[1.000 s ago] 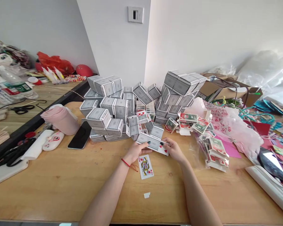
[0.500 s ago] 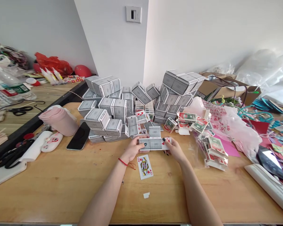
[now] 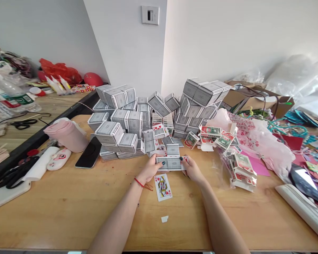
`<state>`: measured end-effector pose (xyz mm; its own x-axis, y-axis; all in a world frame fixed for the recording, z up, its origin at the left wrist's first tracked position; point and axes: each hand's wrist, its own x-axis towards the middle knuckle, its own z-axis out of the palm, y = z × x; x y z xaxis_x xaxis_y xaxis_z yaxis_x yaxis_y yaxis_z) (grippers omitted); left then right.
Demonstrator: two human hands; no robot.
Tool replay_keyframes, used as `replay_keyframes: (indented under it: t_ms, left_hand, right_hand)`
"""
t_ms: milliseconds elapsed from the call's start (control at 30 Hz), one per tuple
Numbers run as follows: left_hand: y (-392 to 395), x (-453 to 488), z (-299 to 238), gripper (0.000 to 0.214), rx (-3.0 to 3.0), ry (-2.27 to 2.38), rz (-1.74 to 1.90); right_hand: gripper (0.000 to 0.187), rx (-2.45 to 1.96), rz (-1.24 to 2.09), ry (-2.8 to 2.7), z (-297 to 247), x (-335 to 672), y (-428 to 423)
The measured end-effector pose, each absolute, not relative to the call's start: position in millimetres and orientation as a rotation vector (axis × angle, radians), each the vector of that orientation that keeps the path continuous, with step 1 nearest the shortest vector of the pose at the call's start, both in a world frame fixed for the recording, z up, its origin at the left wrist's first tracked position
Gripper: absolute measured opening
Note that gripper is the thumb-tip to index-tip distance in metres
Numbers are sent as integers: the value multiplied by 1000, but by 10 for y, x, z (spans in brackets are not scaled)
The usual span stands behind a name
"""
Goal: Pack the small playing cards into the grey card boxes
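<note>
Between my two hands is a piece of joined playing cards (image 3: 172,163), patterned backs facing up, with one flap standing up at its far side. My left hand (image 3: 149,168) pinches its left end, thumb on top. My right hand (image 3: 193,170) grips the right end, where a red heart face partly shows beside the thumb. Just below lies a queen of hearts card (image 3: 163,187), face up on the table. Beyond my hands, loose folded cards (image 3: 149,141) lie in a small heap before the stacked card boxes (image 3: 116,132).
Taller stacks of folded card boxes (image 3: 201,95) stand at the back right. Opened card packs (image 3: 242,167) and a plastic bag (image 3: 257,137) lie right. On the left are a phone (image 3: 88,153), a pink roll (image 3: 66,135) and black scissors (image 3: 22,173). A paper scrap (image 3: 164,219) lies in front.
My right hand has slid slightly left along the joined cards, so less of the red heart face shows. The piece sits slightly lower, and its upright flap has shifted a little.
</note>
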<state>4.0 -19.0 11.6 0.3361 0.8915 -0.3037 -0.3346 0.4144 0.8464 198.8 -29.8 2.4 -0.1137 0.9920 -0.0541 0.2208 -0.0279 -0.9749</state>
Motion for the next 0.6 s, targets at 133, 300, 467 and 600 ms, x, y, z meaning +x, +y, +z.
replay_keyframes:
  t_ms: [133, 300, 467, 600]
  left_hand:
    - [-198, 29, 115, 26, 790, 868, 906]
    - [-197, 42, 130, 27, 780, 858, 905]
    - [-181, 71, 146, 29, 737, 853, 925]
    - [-173, 61, 179, 30, 732, 863, 919]
  right_hand:
    - [37, -1352, 1222, -1422, -1, 1968, -289]
    - [38, -1331, 1249, -1374, 16, 1953, -278]
    - [38, -1316, 1263, -1295, 52, 1944, -272]
    - [36, -1292, 1282, -1281, 59, 1937, -275]
